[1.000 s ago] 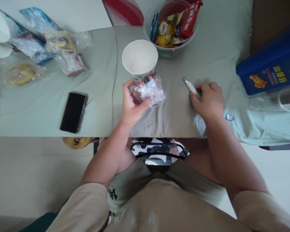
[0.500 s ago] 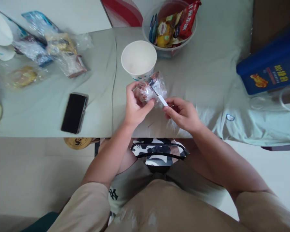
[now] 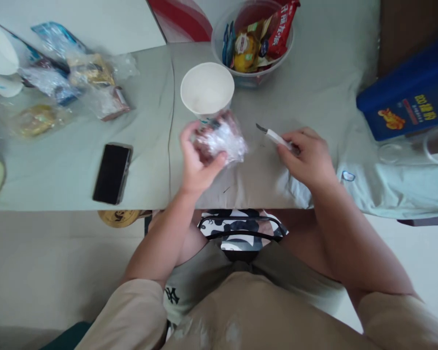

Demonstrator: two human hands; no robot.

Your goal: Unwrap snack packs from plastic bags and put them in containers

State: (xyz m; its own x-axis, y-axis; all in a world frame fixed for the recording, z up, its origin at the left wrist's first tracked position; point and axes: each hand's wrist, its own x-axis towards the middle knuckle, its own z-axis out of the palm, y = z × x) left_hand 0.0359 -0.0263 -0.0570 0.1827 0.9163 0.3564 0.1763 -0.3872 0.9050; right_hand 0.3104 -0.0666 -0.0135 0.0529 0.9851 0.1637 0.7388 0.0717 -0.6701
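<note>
My left hand (image 3: 199, 160) is closed around a reddish-brown item in crinkled clear plastic wrap (image 3: 222, 141); what is inside the wrap I cannot make out. Just behind it stands a white paper cup (image 3: 207, 87), its open mouth facing me. To the right, my right hand (image 3: 308, 153) grips a small white-handled craft knife (image 3: 275, 137) by its handle. The dark blade points left toward the wrapped item, with a gap between them.
A clear plastic tub (image 3: 255, 73) of packaged snacks stands behind the cup. On the left lie a black phone (image 3: 112, 172) and several plastic-wrapped packages (image 3: 91, 73). A blue container (image 3: 405, 97) is at the right, and a small oval sticker (image 3: 348, 176) lies on the green cloth.
My right hand has drawn the knife away to the right, off the wrapped item. My left hand has shifted slightly left and tilted the item, which is blurred by motion.
</note>
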